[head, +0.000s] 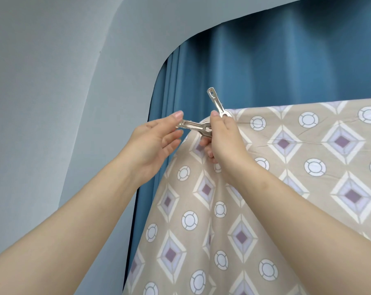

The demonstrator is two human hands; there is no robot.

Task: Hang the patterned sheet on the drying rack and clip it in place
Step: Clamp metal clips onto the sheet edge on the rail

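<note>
Sheet: beige cotton-like sheet printed with purple-centred diamonds and white rings (276, 188), draped over a top edge that is hidden by the cloth; it hangs down below both hands and spreads to the right of the right-hand fingers.
Rack: not visible under the fabric.
First clip: shiny metal spring clip (196, 127), lying roughly level at the sheet's upper left corner, between the two hands.
Second clip: matching shiny metal clip (217, 102), tilted up and to the left, just above the right thumb, its lower end at the sheet's top edge.
Left hand (152, 143): thumb and forefinger closed on the first clip's handle end; other fingers loosely spread.
Right hand (223, 141): fingers curled together, pinching the sheet corner at the first clip's jaw end.
Backdrop: blue pleated curtain (265, 60) behind the fingers; pale grey wall (52, 81) left of them.
</note>
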